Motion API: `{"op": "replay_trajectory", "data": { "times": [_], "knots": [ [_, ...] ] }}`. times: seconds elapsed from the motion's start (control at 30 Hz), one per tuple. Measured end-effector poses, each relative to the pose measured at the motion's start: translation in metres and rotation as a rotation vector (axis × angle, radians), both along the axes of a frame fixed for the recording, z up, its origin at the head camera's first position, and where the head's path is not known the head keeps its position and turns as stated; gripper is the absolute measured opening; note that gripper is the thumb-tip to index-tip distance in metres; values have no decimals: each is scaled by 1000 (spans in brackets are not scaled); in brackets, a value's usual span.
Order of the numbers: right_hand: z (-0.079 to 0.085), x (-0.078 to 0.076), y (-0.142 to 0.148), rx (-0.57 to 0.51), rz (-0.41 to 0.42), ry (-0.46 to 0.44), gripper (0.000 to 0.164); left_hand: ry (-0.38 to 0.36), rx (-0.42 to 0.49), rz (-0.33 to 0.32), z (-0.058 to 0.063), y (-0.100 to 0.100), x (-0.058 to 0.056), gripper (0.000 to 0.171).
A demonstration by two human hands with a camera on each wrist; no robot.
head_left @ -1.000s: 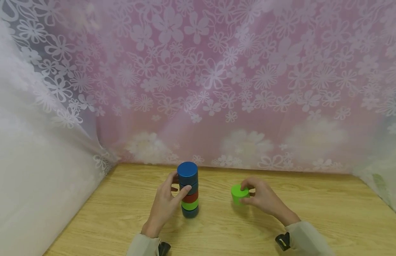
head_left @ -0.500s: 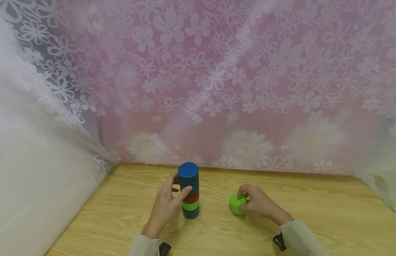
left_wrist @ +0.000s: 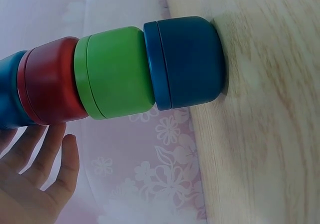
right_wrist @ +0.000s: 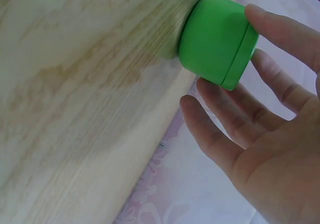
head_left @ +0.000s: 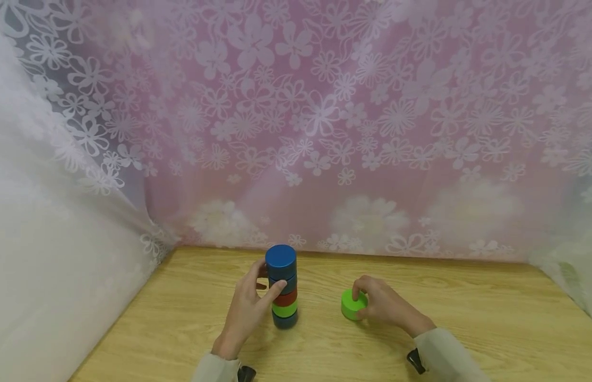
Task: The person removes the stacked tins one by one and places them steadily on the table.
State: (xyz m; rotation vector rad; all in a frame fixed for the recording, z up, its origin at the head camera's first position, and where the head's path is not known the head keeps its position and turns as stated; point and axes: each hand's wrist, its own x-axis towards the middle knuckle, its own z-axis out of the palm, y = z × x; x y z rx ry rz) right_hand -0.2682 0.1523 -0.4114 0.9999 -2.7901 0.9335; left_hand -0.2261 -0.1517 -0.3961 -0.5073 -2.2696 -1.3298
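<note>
A tower of small round lidded canisters stands upright on the wooden table [head_left: 319,350]. From the bottom it runs blue [left_wrist: 195,61], green [left_wrist: 120,73], red [left_wrist: 55,81], then blue ones up to the top canister [head_left: 281,257]. My left hand [head_left: 243,310] grips the tower at its upper blue part, thumb on the near side and fingers behind. To the right, my right hand [head_left: 388,305] pinches a separate green canister [head_left: 350,306] near its lid. In the right wrist view, its base sits right at the table surface, with the thumb and fingertips at the lid's edge.
A pink flowered curtain [head_left: 296,132] hangs along the table's back edge. White sheeting [head_left: 61,254] closes off the left side, and pale patterned cloth [head_left: 573,254] the right. Bare table lies between the tower and the green canister.
My right hand has moved down and slightly left with the green canister, lowering it to the table. The left hand keeps its hold on the tower, which stays in place.
</note>
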Motion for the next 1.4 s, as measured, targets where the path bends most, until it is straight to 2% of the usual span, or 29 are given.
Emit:
{"op": "replay_trajectory", "data": {
  "times": [0.1,0.3,0.4,0.7,0.83,1.0,1.2,1.4],
  "knots": [
    [2,1,0,-4,9,-16,34,-8,1,8,-1,0,1,53],
    [11,4,4,-49,-34,-86,34,-17,2,6,-2,1,0,53],
    [18,4,5,-77,-49,-89,36,-18,5,8,-2,2,-1,53],
    [38,4,-1,-212,-91,-31,36,-22,9,12,1,0,-1,54],
    [42,7,-6,-298,-97,-12,33,-24,28,7,-2,0,0,54],
    [43,12,-12,-380,-131,20,33,-42,10,-15,-8,4,2,57],
    [50,12,-28,-493,-70,69,34,-86,-21,22,-7,0,2,66],
    [58,12,-44,-541,-40,65,37,-102,-33,25,-2,-3,2,70]
  ]
}}
